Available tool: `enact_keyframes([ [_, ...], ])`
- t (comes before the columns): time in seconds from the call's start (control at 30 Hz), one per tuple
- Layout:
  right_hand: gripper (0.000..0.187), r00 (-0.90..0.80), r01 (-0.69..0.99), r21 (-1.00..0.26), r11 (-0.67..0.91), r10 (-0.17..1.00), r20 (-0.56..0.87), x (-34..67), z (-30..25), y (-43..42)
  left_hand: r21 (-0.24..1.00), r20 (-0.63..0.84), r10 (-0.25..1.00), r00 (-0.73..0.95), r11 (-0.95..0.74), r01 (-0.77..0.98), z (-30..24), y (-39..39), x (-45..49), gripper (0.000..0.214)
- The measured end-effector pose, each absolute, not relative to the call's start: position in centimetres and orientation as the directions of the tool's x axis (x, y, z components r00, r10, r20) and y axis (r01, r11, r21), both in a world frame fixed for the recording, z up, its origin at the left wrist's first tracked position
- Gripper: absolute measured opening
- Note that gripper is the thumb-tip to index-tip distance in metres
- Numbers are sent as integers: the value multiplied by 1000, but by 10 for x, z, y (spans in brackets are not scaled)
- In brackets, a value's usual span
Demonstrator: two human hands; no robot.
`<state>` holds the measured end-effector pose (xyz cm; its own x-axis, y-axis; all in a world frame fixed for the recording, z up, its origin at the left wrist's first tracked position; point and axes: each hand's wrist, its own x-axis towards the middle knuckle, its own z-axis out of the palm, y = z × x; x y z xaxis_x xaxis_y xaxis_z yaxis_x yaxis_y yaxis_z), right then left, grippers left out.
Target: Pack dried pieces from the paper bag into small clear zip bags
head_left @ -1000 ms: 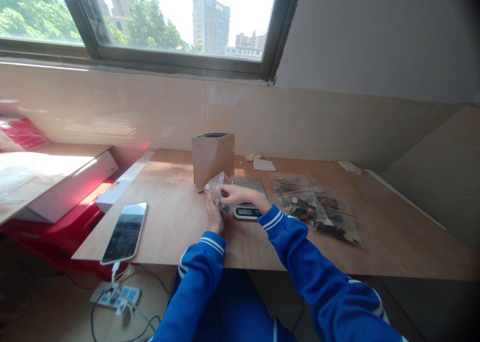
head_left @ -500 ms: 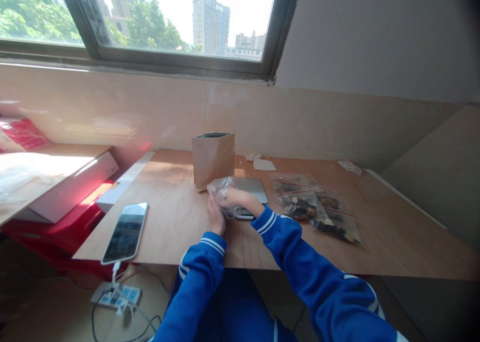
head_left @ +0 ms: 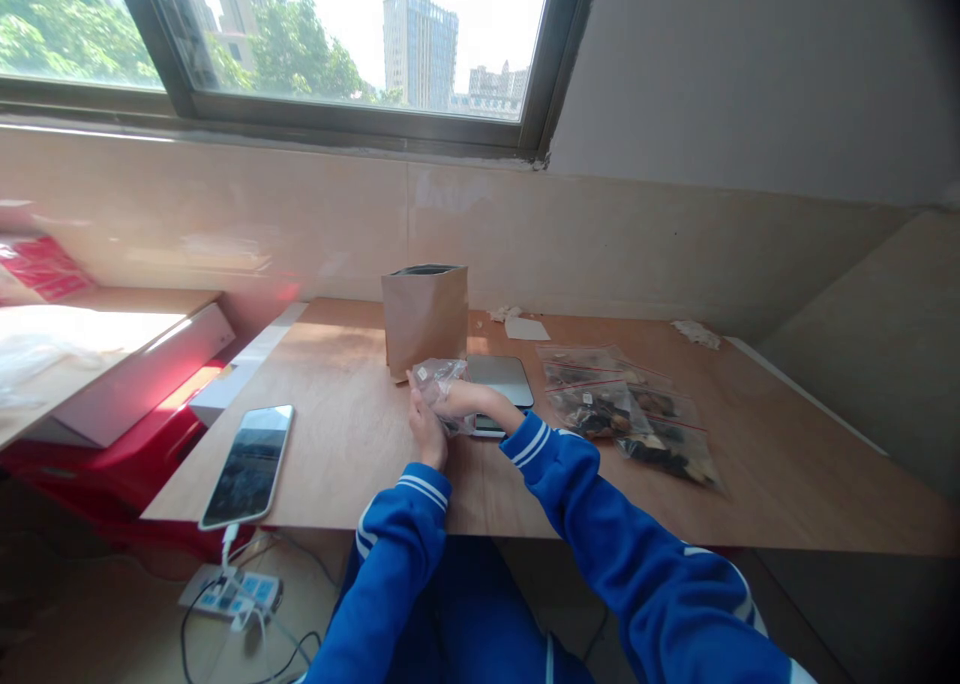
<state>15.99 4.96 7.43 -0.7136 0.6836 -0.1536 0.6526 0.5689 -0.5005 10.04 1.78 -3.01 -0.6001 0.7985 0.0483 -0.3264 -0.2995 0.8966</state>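
A crinkled clear plastic bag (head_left: 439, 372) is held up in front of the brown paper pouch. My left hand (head_left: 425, 422) is closed around its near left side. From the right, my right hand (head_left: 469, 399) reaches into the mouth of the bag, and its fingers are hidden by plastic and wrist. Just behind my right wrist lies a flat silver scale (head_left: 501, 372), partly covered by the hand. The brown paper pouch (head_left: 426, 314) stands upright with its top open, close to the plastic bag.
Several zip bags (head_left: 600, 414) of dark and pale dried pieces lie to the right. A phone (head_left: 249, 464) on a charging cable rests at the table's left front, above a power strip (head_left: 232, 594) on the floor. Paper scraps (head_left: 527, 328) lie at the back.
The plastic bag has shifted slightly, and the fingertips of my left hand now reach higher along its left edge. My right hand stays in the bag, almost unmoved.
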Motion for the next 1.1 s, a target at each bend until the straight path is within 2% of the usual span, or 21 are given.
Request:
enact_keyframes([
  [0.27,19,-618,750,-503,429,726,-302,174,84,52,886,-54,787,-615,-246,-393,-36,23,98,51],
  [0.37,13,-592,767,-506,395,741,-318,172,83,49,889,-75,782,-618,-228,-396,-33,21,98,51],
  [0.5,17,-599,761,-511,399,734,-319,167,83,44,884,-39,792,-609,-257,-391,-28,18,99,50],
  [0.67,12,-604,745,-518,420,754,-257,167,81,43,898,21,797,-604,-280,-339,-30,17,99,49],
  [0.9,18,-542,720,-564,405,835,-93,172,72,52,887,-97,772,-628,-219,-406,-32,21,97,46],
  [1.0,17,-562,640,-642,422,827,-17,176,79,55,872,-168,776,-608,-170,-459,-35,23,97,46],
  [1.1,17,-642,500,-723,477,764,59,183,94,56,849,-156,776,-611,-210,-484,-37,24,96,46],
])
